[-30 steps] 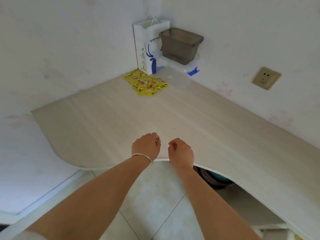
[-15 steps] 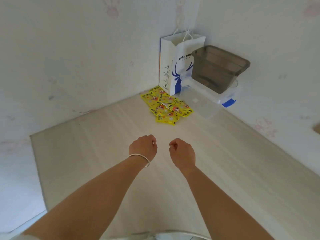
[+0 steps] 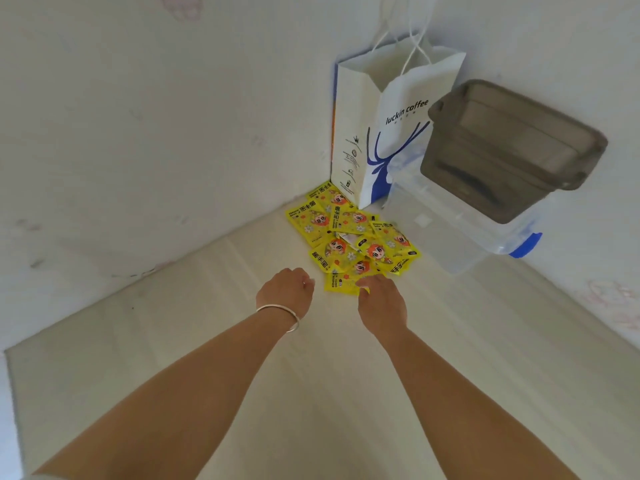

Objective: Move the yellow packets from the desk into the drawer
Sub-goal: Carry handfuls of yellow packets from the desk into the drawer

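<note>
Now the yellow packets [image 3: 349, 237] lie heaped in the surface's [image 3: 173, 341] corner, beside a white paper bag [image 3: 381, 133]. Right hand [image 3: 381, 303] touches the nearest packet, fingers relaxed; left hand [image 3: 285, 292] hovers nearby, loosely curled, holding nothing.

I have both bare forearms stretched forward, side by side. My left hand [image 3: 286, 291] is palm down with its fingers loosely curled under, holding nothing, a thin silver bangle [image 3: 280, 315] round its wrist. My right hand [image 3: 380, 304] reaches slightly further, palm down, fingers bent downward at the tips.
</note>
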